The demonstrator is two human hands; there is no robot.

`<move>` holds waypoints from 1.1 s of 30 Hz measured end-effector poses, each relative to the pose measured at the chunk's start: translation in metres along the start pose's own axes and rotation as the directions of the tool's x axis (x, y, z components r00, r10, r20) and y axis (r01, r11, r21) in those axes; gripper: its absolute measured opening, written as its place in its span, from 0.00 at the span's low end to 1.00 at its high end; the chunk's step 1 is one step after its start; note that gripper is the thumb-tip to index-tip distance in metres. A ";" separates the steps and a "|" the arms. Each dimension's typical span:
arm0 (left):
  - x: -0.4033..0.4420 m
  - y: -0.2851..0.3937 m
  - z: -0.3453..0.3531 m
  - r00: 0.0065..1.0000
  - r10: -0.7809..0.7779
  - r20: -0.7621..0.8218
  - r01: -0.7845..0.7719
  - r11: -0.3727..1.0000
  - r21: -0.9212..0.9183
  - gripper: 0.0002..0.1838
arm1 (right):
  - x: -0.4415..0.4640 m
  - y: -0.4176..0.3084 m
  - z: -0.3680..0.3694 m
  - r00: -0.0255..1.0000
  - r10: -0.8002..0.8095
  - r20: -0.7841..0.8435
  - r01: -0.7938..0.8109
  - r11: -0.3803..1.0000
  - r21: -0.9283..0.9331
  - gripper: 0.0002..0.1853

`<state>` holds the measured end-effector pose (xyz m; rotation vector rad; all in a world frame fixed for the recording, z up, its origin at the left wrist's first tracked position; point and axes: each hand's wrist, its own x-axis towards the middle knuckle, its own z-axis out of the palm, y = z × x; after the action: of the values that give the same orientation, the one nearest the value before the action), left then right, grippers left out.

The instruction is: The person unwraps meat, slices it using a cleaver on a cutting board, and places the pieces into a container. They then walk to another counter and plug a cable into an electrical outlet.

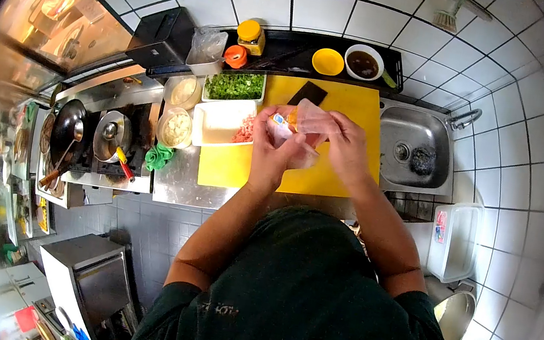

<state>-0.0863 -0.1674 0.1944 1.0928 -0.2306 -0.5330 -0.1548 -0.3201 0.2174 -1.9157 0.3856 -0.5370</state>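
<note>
Above the yellow cutting board (229, 170), both hands hold a clear plastic packet (313, 119) with a small printed blue and orange label. My left hand (270, 152) is closed around its left side, thumb on top. The fingers of my right hand (349, 152) pinch the film at the right. Pinkish contents seem to show through the plastic, but I cannot make out what they are. Just left of my left hand is a white tray (213, 125) with pink diced meat (245, 131) at its right end. A dark flat object (310, 93) lies behind the hands.
Chopped greens (235, 86) fill another tray behind. Two round tubs (176, 128) and a green cloth (159, 157) sit left, near the stove with a pan (112, 137). A yellow bowl (328, 62) and a bowl of dark liquid (363, 64) stand on the shelf. The sink (400, 123) is right.
</note>
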 end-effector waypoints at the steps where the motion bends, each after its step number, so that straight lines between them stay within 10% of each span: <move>1: 0.003 -0.001 -0.001 1.000 -0.011 -0.010 0.011 1.000 0.019 0.40 | 0.001 -0.003 -0.002 0.998 0.041 0.049 -0.042 0.999 0.018 0.11; 10: 0.010 -0.009 -0.004 0.998 -0.049 0.030 0.043 0.983 0.179 0.46 | 0.012 0.024 0.006 0.978 0.175 -0.117 -0.178 0.984 -0.012 0.12; 19: 0.013 -0.014 -0.012 0.998 -0.066 -0.002 0.066 0.997 -0.034 0.46 | -0.001 0.022 0.003 0.900 0.410 0.147 -0.435 0.868 0.242 0.12; 28: 0.007 -0.028 -0.023 0.954 -0.289 0.086 0.301 0.907 -0.296 0.32 | -0.023 0.049 0.000 0.962 0.141 0.232 -0.206 0.937 0.282 0.13; 31: 0.003 -0.027 -0.018 0.961 -0.270 0.063 0.278 0.937 -0.210 0.31 | -0.029 0.033 0.008 0.814 0.539 0.216 -0.505 0.473 0.722 0.14; 33: 0.001 -0.028 -0.012 0.970 -0.241 0.032 0.243 0.953 -0.178 0.31 | -0.032 0.042 0.005 0.792 0.532 0.298 -0.504 0.294 0.812 0.15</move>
<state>-0.0883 -0.1681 0.1641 0.9458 -0.0543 -0.7645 -0.1797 -0.3166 0.1707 -0.6754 0.5877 -0.2125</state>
